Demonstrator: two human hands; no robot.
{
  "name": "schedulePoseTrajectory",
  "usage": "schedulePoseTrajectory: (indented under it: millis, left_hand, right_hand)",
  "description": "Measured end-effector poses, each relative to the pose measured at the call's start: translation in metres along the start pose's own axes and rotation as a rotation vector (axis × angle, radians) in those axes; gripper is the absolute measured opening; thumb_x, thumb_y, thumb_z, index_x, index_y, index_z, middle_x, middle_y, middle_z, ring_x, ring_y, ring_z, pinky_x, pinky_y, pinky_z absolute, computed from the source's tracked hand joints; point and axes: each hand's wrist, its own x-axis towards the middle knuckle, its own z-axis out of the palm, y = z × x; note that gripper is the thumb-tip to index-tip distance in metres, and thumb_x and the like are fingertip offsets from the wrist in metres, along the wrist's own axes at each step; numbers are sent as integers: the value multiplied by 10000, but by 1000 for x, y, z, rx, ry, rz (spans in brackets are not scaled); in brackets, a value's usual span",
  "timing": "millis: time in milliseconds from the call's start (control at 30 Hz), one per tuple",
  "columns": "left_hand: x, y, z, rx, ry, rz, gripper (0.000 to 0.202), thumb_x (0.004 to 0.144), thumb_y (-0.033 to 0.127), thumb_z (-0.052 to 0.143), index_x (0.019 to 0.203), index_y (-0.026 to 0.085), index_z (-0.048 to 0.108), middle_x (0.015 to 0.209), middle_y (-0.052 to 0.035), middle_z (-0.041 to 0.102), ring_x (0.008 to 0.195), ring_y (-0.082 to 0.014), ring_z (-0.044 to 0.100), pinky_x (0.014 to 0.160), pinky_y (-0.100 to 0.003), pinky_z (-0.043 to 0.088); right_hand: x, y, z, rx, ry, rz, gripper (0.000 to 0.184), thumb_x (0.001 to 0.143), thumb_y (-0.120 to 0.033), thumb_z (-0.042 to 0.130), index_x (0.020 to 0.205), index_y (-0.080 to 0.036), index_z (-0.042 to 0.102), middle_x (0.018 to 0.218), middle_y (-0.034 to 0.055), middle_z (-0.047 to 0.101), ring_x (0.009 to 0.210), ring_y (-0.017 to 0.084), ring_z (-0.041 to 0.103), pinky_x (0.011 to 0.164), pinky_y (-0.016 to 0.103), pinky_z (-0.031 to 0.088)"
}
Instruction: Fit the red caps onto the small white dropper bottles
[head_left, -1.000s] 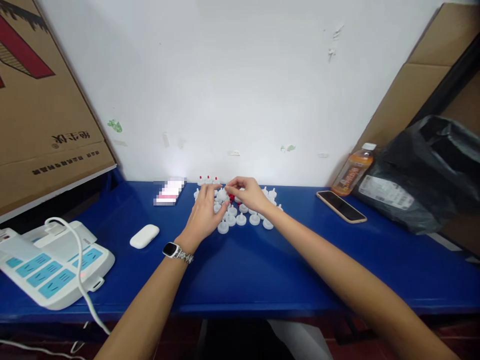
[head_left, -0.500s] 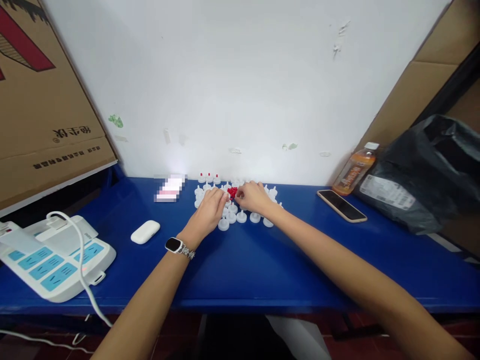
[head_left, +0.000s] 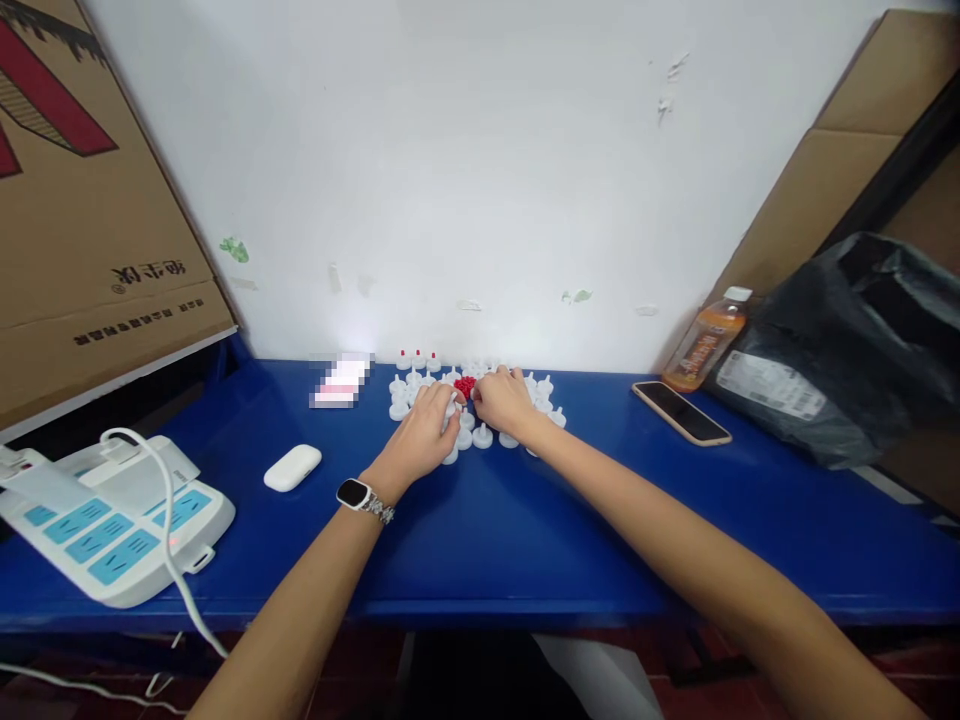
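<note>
White nozzle caps [head_left: 482, 436] stand clustered toward the middle of the far edge of the blue surface [head_left: 495, 540], around a pile of small red tips [head_left: 465, 386]. A second ago both hands met over the cluster; now they are apart, so each seems busy with a separate piece. The left hand [head_left: 421, 432] has curled in, thumb and fingers nearly closed on what appears to be one white cap [head_left: 451, 408]. The right hand [head_left: 504, 402] is at the pile's right side, fingertips bunched downward; whether they grip a tip, I cannot tell.
</note>
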Motion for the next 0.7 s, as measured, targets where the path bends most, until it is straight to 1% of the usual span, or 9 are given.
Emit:
schedulePoseTrajectory:
  millis: [133,200,267,333,400,500,600,700]
  left_hand:
    - [0,-2,1,2,-6,-9,226,951,193,394,1135,207,524,1100,-92,573,1057,-252,511,963,-432,452]
    - [0,-3,1,-5,-7,-10,225,967,212,388,1146,204,524,1111,-95,572,1071,-251,509,977,-433,447]
    - [0,-3,2,-5,-13,-13,239,988,244,376,1176,201,517,1120,-100,568,1085,-252,510,988,-438,443]
    - [0,-3,2,1,-25,-19,271,1010,300,365,1222,195,497,1126,-108,565,1094,-254,519,991,-444,444]
    - [0,-2,2,9,-41,-33,315,1020,372,364,1246,185,479,1125,-115,566,1092,-257,533,983,-449,452]
    - [0,1,1,24,-56,-54,338,1015,430,375,1205,175,490,1085,-114,574,1053,-257,552,950,-446,468]
    - [1,6,0,51,-63,-49,276,1009,400,379,1098,178,517,991,-95,570,970,-250,563,894,-435,482]
    - [1,9,1,79,-81,-49,233,991,372,389,1047,183,515,937,-82,553,899,-248,568,826,-421,490]
  right_hand:
    - [0,4,-1,54,28,-17,251,882,-160,491,870,-165,742,1036,169,735,1114,321,557,925,446,346]
    - [0,6,-3,170,50,21,228,890,-184,511,863,-183,737,999,134,747,1097,302,581,945,437,358]
    - [0,9,-5,380,85,76,179,882,-208,549,863,-198,727,928,83,756,1000,254,632,928,392,401]
    - [-3,9,-8,656,137,105,138,867,-209,573,883,-194,709,890,50,754,883,196,663,864,326,456]
    - [-7,6,-9,926,196,88,127,856,-206,584,918,-184,692,882,39,748,825,162,669,802,280,490]
    - [-16,-3,-10,1252,255,56,139,844,-269,615,923,-176,682,847,38,734,792,156,668,760,274,517]
    - [-24,-16,-8,1513,292,109,178,799,-350,674,858,-182,677,793,31,711,719,154,649,702,276,528]
    - [-29,-29,-6,1660,357,200,206,749,-381,718,824,-192,684,708,7,672,659,148,619,653,271,521]
